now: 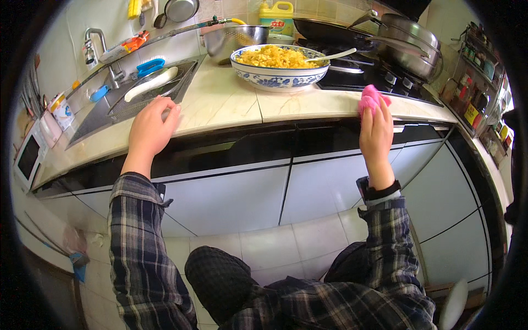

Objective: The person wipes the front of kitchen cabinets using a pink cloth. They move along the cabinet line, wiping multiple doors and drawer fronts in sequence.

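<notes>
My right hand (375, 129) is closed on a bunched pink cloth (374, 100) at the counter's front edge, by the stove's near corner. At the counter edge beside the sink is my left hand (153, 127), fingers loosely bent with a gap at the thumb and nothing seen in it. Between the hands, farther back, stands a blue-and-white patterned bowl (280, 78) heaped with yellow fried rice (275, 56). A spoon (338, 54) rests in the rice, its handle pointing right.
Left is a sink with a wire basket (124, 113) holding a long white object (151, 84). Behind the bowl stand a steel basin (220, 49) and a yellow jug (276, 19). A black wok (330, 34) and a steel steamer pot (412, 47) sit on the stove (357, 82).
</notes>
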